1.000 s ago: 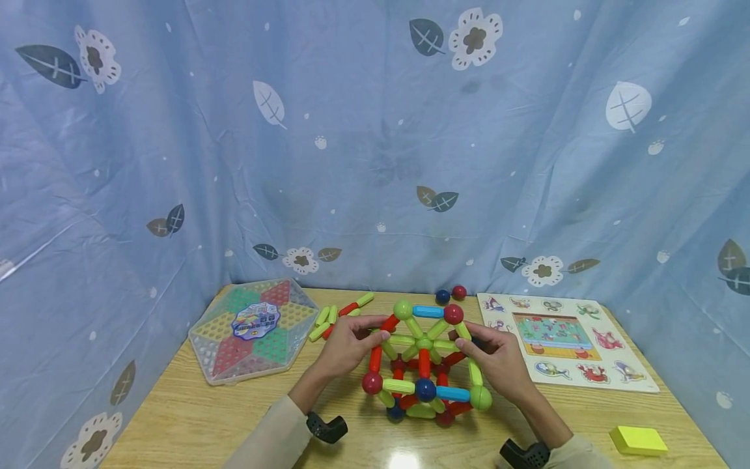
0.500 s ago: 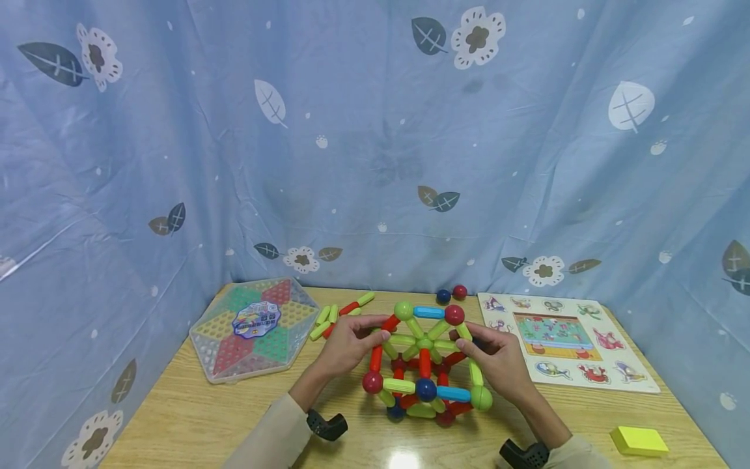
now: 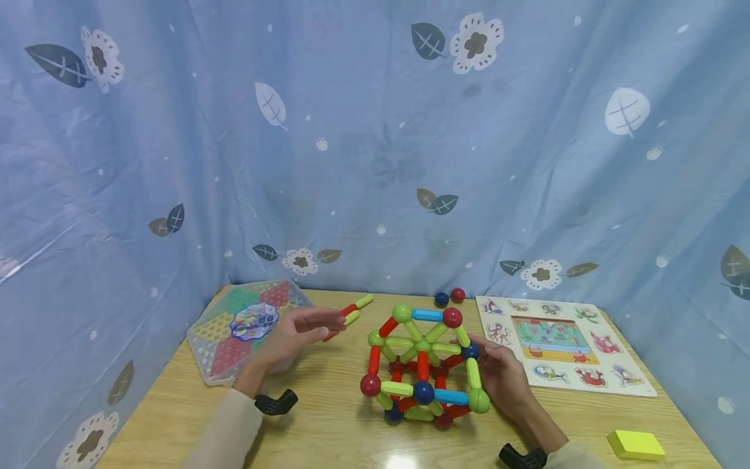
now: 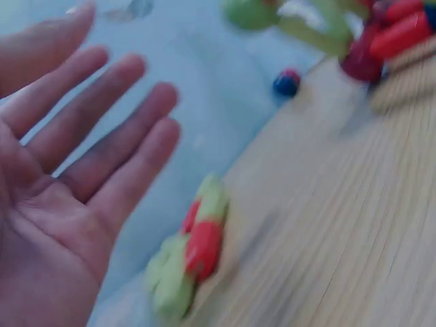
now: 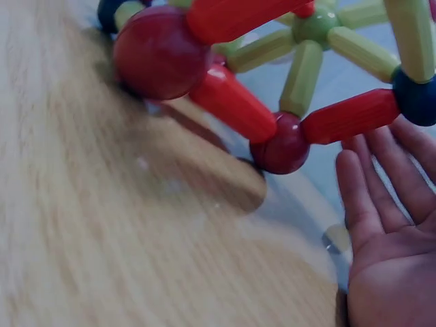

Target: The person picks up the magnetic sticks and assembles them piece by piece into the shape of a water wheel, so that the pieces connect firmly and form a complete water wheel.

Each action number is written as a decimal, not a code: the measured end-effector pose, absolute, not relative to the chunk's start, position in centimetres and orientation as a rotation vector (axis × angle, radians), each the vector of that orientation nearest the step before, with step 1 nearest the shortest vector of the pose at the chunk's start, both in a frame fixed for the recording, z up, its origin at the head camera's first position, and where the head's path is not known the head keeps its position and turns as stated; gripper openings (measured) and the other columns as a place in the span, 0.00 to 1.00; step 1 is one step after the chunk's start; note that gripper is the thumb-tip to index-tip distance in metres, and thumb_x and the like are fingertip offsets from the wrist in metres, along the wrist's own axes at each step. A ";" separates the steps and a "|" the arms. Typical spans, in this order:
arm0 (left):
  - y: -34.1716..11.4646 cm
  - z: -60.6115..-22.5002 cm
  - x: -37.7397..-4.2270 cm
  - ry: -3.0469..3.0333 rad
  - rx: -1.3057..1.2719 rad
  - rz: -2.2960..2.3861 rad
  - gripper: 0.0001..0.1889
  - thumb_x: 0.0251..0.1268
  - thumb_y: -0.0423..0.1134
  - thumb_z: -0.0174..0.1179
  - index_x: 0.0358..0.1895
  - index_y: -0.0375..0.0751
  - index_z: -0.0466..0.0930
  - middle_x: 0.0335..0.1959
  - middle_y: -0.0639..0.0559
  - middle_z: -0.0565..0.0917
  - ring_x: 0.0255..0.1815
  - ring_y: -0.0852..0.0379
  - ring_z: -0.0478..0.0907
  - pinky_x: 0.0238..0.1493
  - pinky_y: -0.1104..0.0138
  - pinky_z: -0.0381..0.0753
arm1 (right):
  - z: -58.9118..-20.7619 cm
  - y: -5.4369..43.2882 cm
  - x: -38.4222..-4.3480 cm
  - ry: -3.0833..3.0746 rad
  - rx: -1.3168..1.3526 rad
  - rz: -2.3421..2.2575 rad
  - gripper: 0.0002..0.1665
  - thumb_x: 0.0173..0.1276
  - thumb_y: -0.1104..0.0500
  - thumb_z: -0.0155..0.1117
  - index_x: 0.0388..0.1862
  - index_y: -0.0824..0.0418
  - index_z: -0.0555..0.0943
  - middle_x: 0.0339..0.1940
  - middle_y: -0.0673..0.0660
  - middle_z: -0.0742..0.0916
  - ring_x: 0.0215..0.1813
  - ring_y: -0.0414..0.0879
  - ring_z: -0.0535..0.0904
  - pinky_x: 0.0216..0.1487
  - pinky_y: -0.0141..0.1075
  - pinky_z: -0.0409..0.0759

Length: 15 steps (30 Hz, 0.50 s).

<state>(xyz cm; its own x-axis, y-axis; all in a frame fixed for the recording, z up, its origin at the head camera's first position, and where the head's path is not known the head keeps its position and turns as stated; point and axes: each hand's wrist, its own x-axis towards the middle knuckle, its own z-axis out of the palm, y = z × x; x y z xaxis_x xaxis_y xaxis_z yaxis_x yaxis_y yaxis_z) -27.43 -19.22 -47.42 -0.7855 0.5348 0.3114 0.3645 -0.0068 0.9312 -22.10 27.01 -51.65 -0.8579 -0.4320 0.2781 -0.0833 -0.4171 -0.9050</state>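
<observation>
A standing frame of magnetic rods and balls (image 3: 423, 365) in green, red, blue and dark navy occupies the table's middle. Off to its left, my left hand (image 3: 301, 331) is held in the air with nothing in it, before several loose red and green rods (image 3: 364, 300). Its fingers spread out straight in the left wrist view, where the rods (image 4: 204, 248) lie beyond them. At the frame's right side is my right hand (image 3: 506, 378), fingertips partly hidden behind a navy ball (image 3: 470, 350). In the right wrist view its fingers extend fairly straight just below that ball (image 5: 417, 101).
A hexagonal Chinese checkers box (image 3: 222, 332) lies at the left, partly behind my left hand. Farther back are a loose navy ball (image 3: 441, 299) and a red ball (image 3: 458, 295). A picture puzzle board (image 3: 615, 374) and a yellow block (image 3: 636, 445) lie right.
My left hand has let go of the frame and moved left, fingers extended. My right hand has loosened from the frame's upper right and slipped slightly outward. The frame stays standing.
</observation>
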 end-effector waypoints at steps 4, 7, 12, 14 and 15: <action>-21.1 -47.7 -27.3 2.261 0.870 1.765 0.21 0.82 0.30 0.62 0.72 0.29 0.79 0.68 0.35 0.86 0.69 0.46 0.86 0.67 0.60 0.86 | -52.0 27.0 -22.1 1.696 -0.602 -2.322 0.37 0.88 0.63 0.28 0.63 0.53 0.90 0.65 0.44 0.90 0.69 0.35 0.81 0.70 0.26 0.77; -20.6 -48.0 -27.3 2.491 0.827 1.572 0.19 0.81 0.29 0.61 0.70 0.38 0.84 0.67 0.40 0.88 0.69 0.45 0.85 0.70 0.56 0.85 | -52.0 26.8 -22.1 1.748 -0.587 -2.313 0.36 0.87 0.64 0.31 0.61 0.54 0.91 0.64 0.44 0.91 0.68 0.34 0.82 0.67 0.26 0.79; -18.7 -48.7 -27.6 2.873 0.962 1.078 0.27 0.73 0.16 0.50 0.63 0.42 0.90 0.63 0.48 0.90 0.69 0.42 0.85 0.73 0.45 0.81 | -51.8 26.7 -22.2 1.730 -0.581 -2.309 0.37 0.86 0.65 0.31 0.58 0.51 0.92 0.63 0.44 0.92 0.65 0.33 0.84 0.64 0.26 0.81; -18.1 -48.9 -27.7 2.942 1.054 0.930 0.30 0.67 0.12 0.48 0.59 0.40 0.91 0.62 0.46 0.91 0.67 0.41 0.85 0.72 0.45 0.81 | -51.8 26.7 -22.2 1.723 -0.595 -2.307 0.36 0.86 0.66 0.31 0.60 0.52 0.91 0.63 0.43 0.91 0.67 0.33 0.83 0.66 0.26 0.81; -17.9 -49.0 -27.7 2.964 1.092 0.873 0.30 0.65 0.12 0.48 0.57 0.40 0.92 0.61 0.46 0.91 0.66 0.41 0.86 0.71 0.45 0.82 | -51.8 26.7 -22.3 1.710 -0.608 -2.311 0.36 0.86 0.67 0.31 0.61 0.53 0.91 0.64 0.44 0.91 0.67 0.33 0.83 0.66 0.26 0.80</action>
<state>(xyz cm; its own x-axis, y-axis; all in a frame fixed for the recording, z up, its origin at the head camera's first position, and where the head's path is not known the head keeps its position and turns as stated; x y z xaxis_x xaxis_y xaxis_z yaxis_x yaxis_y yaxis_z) -27.73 -17.88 -48.98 -0.7699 0.5638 0.2990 0.6359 0.6380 0.4343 -22.27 26.69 -51.81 -0.8946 -0.3972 0.2048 -0.0799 -0.3087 -0.9478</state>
